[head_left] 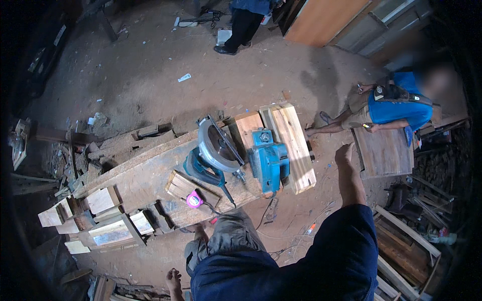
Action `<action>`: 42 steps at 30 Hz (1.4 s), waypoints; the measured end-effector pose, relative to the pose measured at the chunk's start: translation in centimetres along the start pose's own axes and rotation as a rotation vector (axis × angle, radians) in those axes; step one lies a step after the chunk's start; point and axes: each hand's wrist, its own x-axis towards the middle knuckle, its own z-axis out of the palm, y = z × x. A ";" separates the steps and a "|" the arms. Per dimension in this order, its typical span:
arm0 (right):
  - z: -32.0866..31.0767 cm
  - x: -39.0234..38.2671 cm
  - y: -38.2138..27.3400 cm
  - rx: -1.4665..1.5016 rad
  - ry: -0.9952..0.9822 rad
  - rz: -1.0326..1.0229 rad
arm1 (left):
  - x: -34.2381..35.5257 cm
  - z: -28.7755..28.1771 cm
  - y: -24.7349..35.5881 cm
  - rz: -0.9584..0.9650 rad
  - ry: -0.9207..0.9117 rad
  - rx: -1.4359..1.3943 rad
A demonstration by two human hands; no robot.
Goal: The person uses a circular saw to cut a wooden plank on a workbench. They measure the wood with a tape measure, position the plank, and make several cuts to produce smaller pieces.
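My left hand hangs low by my left leg, its fingers curled in, with nothing visible in them. My right arm reaches out to the right, and my right hand is over the floor, fingers stretched out, touching nothing I can see. On the wooden bench before me stand a circular saw with a grey guard and a teal electric planer. A pink tape measure lies on a short wood block. Thick pale timber pieces lie beside the planer. Both hands are away from these tools.
Cut wood blocks line the bench's left end. At right, a person in a blue shirt is beside a wooden panel; another person's dark-trousered legs are at the back. Lumber is stacked at lower right; cables trail on the floor.
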 end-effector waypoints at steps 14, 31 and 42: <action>1.6 2.4 -0.7 -0.057 0.117 0.054 | 0.6 1.2 2.5 0.090 -0.046 -0.067; 1.5 1.8 0.6 -0.039 0.014 0.016 | 0.5 3.4 2.0 0.076 -0.069 -0.037; 2.1 2.3 -0.1 -0.013 0.040 0.043 | -0.5 4.3 2.5 0.037 -0.066 0.011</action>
